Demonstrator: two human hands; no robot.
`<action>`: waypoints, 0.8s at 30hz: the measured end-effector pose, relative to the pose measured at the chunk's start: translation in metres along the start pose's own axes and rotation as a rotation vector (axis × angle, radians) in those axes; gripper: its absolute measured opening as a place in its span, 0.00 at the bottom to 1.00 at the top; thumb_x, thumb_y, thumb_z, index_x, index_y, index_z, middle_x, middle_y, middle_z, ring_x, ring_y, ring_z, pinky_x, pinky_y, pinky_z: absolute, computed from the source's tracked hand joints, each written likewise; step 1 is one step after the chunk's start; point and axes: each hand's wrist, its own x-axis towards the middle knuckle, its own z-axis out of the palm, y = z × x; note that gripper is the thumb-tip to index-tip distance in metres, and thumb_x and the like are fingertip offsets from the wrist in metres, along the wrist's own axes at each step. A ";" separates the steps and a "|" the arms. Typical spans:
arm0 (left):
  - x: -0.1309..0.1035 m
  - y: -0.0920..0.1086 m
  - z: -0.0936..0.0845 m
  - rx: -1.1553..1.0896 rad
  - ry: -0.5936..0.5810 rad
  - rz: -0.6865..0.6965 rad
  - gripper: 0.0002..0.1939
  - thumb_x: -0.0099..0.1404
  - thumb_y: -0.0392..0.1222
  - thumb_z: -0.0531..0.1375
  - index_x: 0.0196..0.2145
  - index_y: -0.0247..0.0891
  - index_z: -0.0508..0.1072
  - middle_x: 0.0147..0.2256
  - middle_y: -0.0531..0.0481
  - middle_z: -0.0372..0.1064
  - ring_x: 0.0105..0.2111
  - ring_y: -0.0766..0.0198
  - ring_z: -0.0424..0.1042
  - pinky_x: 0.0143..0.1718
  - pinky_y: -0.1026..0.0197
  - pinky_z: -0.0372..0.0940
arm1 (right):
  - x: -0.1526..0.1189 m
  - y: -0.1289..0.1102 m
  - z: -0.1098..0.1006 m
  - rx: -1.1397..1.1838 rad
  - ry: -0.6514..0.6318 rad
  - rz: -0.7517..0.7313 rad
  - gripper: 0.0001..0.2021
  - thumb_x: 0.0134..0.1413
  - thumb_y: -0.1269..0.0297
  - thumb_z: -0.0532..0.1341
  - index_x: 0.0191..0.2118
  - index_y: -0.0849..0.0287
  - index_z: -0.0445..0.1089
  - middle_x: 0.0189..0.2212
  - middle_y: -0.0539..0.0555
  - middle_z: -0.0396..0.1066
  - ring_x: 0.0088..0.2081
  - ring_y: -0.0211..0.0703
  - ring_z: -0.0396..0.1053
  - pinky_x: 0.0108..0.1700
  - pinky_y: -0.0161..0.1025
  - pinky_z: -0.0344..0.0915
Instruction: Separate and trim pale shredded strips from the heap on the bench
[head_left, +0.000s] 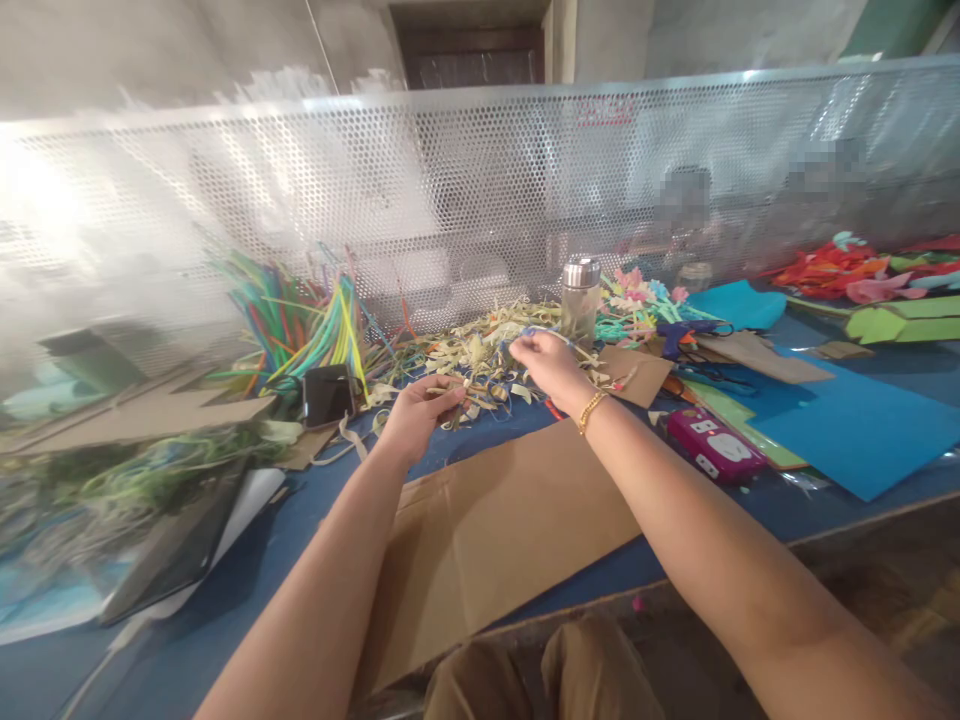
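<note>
Over the near side of a pile of pale yellow-green curled scraps (480, 350), both my hands reach out with fingers pinched. My left hand (421, 418) has thumb and forefinger together at a thin pale strip; whether the strip is held or lies behind cannot be told. Farther forward and to the right, my right hand (551, 368) pinches beside something bluish, its fingertips partly hidden by the hand itself. Beneath my forearms lies a flat brown cardboard sheet (517, 520). A clear bottle with a metal lid (581, 300) stands just beyond my right hand.
Coloured pipe-cleaner-like stems (300, 320) and a dark phone-like object (328, 395) are at left. At right lie a magenta case (712, 445), blue sheets (862, 420) and red-orange pieces (832, 270). A perforated metal screen (480, 190) borders the blue table's back.
</note>
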 end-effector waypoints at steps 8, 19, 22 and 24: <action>-0.001 0.001 0.001 0.100 -0.069 0.034 0.20 0.42 0.47 0.72 0.31 0.36 0.74 0.26 0.50 0.73 0.27 0.65 0.71 0.33 0.61 0.65 | -0.020 -0.008 0.016 -0.365 -0.295 -0.131 0.12 0.48 0.57 0.65 0.34 0.62 0.75 0.19 0.45 0.63 0.22 0.32 0.55 0.28 0.33 0.50; -0.003 0.003 -0.002 0.222 -0.168 0.054 0.19 0.45 0.47 0.71 0.33 0.38 0.72 0.27 0.51 0.72 0.26 0.64 0.71 0.27 0.64 0.62 | -0.023 -0.008 0.018 -0.278 -0.414 -0.083 0.07 0.49 0.65 0.62 0.26 0.63 0.69 0.16 0.42 0.55 0.21 0.29 0.48 0.26 0.32 0.46; -0.005 0.006 -0.003 0.232 -0.185 0.029 0.18 0.47 0.48 0.70 0.33 0.39 0.72 0.27 0.51 0.72 0.27 0.63 0.72 0.27 0.64 0.62 | -0.024 -0.009 0.018 -0.244 -0.418 -0.055 0.08 0.49 0.64 0.62 0.26 0.62 0.67 0.17 0.42 0.54 0.21 0.29 0.49 0.26 0.32 0.46; -0.006 0.008 -0.004 0.233 -0.201 0.015 0.18 0.47 0.49 0.70 0.32 0.39 0.71 0.27 0.52 0.71 0.28 0.62 0.72 0.27 0.64 0.62 | -0.024 -0.008 0.019 -0.238 -0.417 -0.053 0.08 0.48 0.63 0.62 0.26 0.62 0.67 0.17 0.41 0.54 0.21 0.30 0.49 0.26 0.32 0.46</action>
